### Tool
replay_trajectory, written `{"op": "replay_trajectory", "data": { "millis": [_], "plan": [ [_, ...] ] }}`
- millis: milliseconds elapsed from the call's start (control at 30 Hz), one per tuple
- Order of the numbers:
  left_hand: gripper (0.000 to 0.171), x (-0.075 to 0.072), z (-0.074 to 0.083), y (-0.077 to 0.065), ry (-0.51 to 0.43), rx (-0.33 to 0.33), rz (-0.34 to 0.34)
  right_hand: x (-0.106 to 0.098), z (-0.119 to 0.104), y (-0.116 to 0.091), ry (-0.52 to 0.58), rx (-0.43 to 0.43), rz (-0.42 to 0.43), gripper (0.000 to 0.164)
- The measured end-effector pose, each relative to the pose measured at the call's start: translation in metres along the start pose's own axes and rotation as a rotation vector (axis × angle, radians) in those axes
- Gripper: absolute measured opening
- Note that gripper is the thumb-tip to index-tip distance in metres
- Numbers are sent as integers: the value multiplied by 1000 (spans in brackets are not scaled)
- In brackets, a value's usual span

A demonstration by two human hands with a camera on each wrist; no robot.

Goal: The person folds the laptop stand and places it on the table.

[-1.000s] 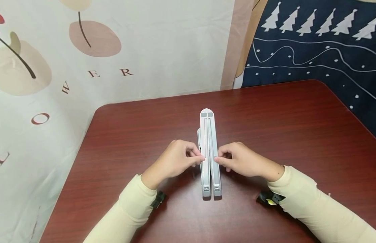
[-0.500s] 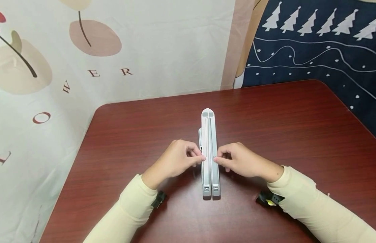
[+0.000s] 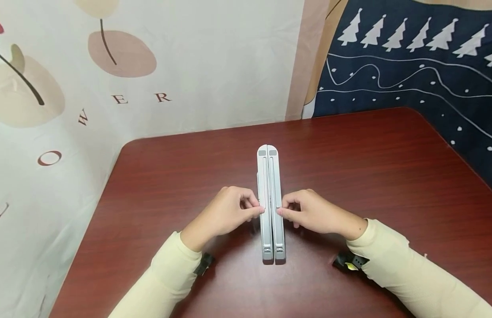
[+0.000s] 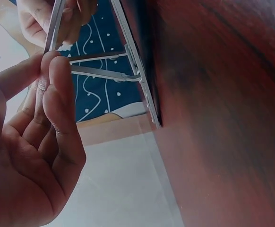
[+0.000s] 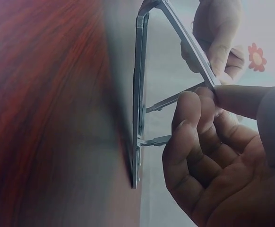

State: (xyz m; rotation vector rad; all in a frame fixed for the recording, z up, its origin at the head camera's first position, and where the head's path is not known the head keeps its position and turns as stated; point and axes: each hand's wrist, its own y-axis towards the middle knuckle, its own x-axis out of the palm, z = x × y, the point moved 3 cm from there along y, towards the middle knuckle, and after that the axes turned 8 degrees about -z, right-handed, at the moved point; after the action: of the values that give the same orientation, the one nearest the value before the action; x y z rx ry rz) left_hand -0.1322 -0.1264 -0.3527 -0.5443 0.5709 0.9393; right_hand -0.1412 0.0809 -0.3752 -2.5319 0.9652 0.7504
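Silver stand [image 3: 263,176] near mid-table, lengthwise to the view. Two upper rails [image 3: 276,185] side by side, thin gap between, tilted up off the lower frame [image 5: 138,71]. Struts [image 4: 104,74] spanning upper and lower parts, presumably to brace the slope. Left hand [image 3: 230,210] pinching the left rail [image 3: 266,232], thumb against curled fingers; right hand [image 3: 313,212] likewise on the right rail [image 3: 278,232], directly opposite. Mirrored grip, probably for even control of both sides. Lower frame along the table [image 3: 170,168], likely taking the weight.

Outward: dark red wood grain, rounded far corners, soft sheen in front. Pale sleeves [image 3: 166,274], dark straps [image 3: 204,264]. Behind, white cloth [image 3: 230,66] with printed flowers [image 3: 134,51]; at right, navy cloth [image 3: 388,73], white trees [image 3: 351,33].
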Motion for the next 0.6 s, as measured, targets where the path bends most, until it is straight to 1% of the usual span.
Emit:
{"op": "replay_trajectory", "data": {
  "millis": [167, 433, 600],
  "plan": [
    [14, 1, 0, -2, 27, -1, 0, 1, 1, 0, 5, -8, -2, 24],
    [14, 1, 0, -1, 32, 0, -1, 0, 3, 1, 18, -8, -9, 24],
    [14, 0, 1, -1, 66, -3, 8, -1, 3, 1, 19, -7, -13, 24]
  ]
}}
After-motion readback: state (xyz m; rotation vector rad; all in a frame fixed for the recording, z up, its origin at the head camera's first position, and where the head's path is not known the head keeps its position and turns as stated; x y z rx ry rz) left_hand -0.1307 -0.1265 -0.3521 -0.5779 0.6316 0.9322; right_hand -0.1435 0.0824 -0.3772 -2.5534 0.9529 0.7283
